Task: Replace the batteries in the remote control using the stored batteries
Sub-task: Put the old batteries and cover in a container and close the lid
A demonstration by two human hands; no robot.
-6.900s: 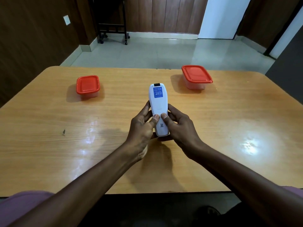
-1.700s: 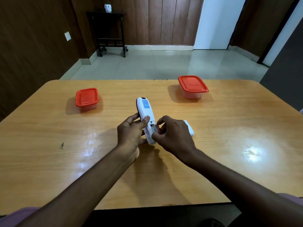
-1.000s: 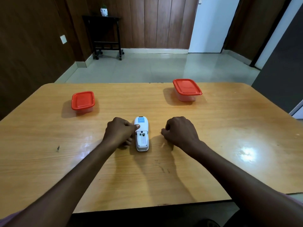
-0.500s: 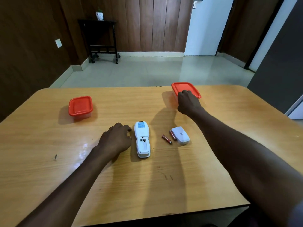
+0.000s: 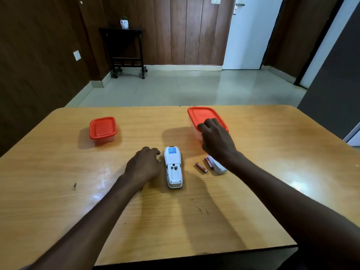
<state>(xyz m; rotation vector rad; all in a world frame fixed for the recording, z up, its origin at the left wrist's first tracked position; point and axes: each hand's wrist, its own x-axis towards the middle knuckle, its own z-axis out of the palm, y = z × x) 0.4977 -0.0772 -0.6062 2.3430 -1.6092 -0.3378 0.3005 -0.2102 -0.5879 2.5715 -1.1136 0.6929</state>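
Observation:
The white remote (image 5: 173, 168) lies face down in the middle of the wooden table (image 5: 58, 172), its battery bay open and empty. Two small red batteries (image 5: 201, 167) lie loose just right of it. Beside them is the white battery cover (image 5: 219, 168), half hidden under my right wrist. My left hand (image 5: 144, 165) rests on the table at the remote's left edge, fingers loosely curled, holding nothing. My right hand (image 5: 216, 140) grips the near corner of the clear red-lidded container (image 5: 202, 114) at the back right, fingers on its closed lid.
A smaller red-lidded container (image 5: 102, 127) stands closed at the back left. The table's far edge runs just behind both containers. Beyond it are a tiled floor, a dark side table (image 5: 124, 53) and a white door.
My right hand has closed on the right container and drawn it nearer, towards the remote. The left hand stays beside the remote.

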